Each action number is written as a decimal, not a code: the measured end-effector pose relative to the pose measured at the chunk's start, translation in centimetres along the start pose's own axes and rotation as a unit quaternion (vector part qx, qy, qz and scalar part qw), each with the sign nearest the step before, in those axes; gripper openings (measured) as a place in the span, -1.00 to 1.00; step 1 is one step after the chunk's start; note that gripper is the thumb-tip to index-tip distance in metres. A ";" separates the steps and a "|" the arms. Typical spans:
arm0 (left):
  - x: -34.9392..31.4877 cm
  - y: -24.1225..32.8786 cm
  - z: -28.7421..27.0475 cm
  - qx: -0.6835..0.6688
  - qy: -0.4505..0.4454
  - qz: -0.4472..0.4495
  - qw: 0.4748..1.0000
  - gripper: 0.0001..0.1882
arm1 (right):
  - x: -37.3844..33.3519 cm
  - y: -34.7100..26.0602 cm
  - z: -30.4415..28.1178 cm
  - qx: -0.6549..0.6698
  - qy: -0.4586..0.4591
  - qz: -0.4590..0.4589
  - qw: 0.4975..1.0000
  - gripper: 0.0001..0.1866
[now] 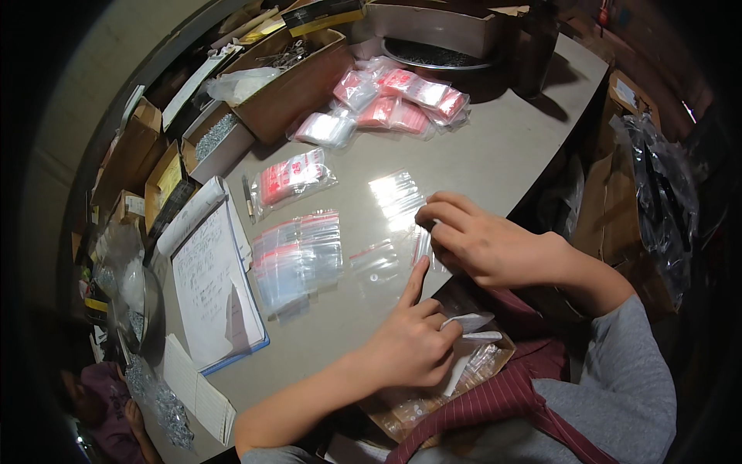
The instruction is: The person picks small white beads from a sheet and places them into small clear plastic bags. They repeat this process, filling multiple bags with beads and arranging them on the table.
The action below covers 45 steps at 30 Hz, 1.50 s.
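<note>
With its fingertips closed on a small clear zip bag (pixel 421 244) near the table's edge, my right hand (pixel 491 246) partly covers it. My left hand (pixel 410 344) stretches its index finger to the near end of that bag. Its other fingers curl closed beside a white sheet-like piece (pixel 468 322); whether they grip it is hidden. Left of the bag lies a single clear zip bag (pixel 375 261) with a small round thing in it. Farther left is a spread of overlapping red-edged zip bags (pixel 297 259). Several filled-looking clear bags (pixel 396 197) lie beyond my right fingers.
Packs of red-printed zip bags (pixel 398 100) are heaped at the back, with one pack (pixel 296 178) nearer. A handwritten notepad (pixel 209 286) lies left. Hardware boxes (pixel 212 139) line the far left edge. A carton of filled bags (pixel 471 371) sits by my lap. Another person (pixel 104 402) is lower left.
</note>
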State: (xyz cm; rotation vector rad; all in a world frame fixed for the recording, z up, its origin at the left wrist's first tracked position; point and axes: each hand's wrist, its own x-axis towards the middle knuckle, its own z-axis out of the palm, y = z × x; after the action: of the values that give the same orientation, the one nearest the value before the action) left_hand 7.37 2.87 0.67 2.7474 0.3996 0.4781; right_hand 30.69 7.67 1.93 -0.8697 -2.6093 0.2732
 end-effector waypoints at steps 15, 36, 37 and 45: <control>-3.2 -0.2 -4.0 -0.034 0.174 -0.120 0.977 -0.80 | -0.4 -1.6 -2.4 0.188 0.134 0.051 0.972 -0.75; -4.8 0.1 -3.5 -0.146 0.267 -0.218 0.927 -0.90 | -0.6 -0.8 -1.9 0.163 0.157 -0.023 0.974 -0.75; -4.9 -0.1 -3.6 -0.135 0.268 -0.224 0.927 -0.90 | 0.4 -0.3 -1.8 0.194 0.158 0.010 0.968 -0.77; -5.0 -0.8 -3.5 0.076 0.248 -0.142 0.955 -0.83 | 12.2 0.4 0.9 0.331 0.022 0.073 0.941 -0.75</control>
State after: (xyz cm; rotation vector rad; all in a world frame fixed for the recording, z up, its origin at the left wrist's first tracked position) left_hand 1.40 2.96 2.15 2.6192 0.9712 1.0979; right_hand 21.54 15.32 4.49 -0.7946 -2.1680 1.0792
